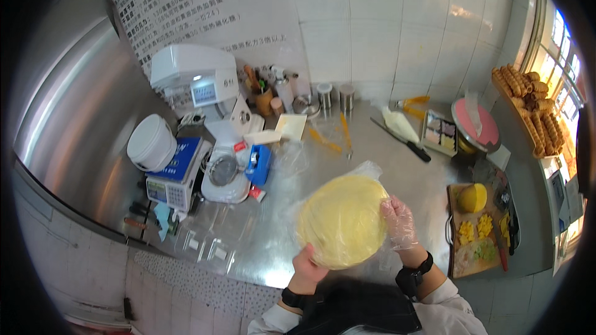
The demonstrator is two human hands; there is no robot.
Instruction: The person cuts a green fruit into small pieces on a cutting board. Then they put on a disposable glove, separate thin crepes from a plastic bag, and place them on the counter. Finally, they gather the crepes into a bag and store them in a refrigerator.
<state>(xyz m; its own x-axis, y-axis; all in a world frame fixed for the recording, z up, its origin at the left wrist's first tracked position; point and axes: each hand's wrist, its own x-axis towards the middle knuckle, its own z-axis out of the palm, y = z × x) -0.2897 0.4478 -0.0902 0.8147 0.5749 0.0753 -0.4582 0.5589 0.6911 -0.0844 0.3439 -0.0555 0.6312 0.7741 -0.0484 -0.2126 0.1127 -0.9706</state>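
Observation:
Before me a broad, round, pale-yellow food disc, wrapped in clear plastic film, is held tilted above the steel worktop. My left hand looks bare and grips its lower left edge, thumb on top. At its right edge, my right hand, in a clear disposable glove, pinches the wrapping and rim. Loose film bunches up at the top of the disc. The fingers underneath are hidden.
Left stand a digital scale, a white tub and a blue tape dispenser. Behind lie a long knife and a filled piping bag. On the right, a cutting board carries a cut mango, diced pieces and a red-handled knife.

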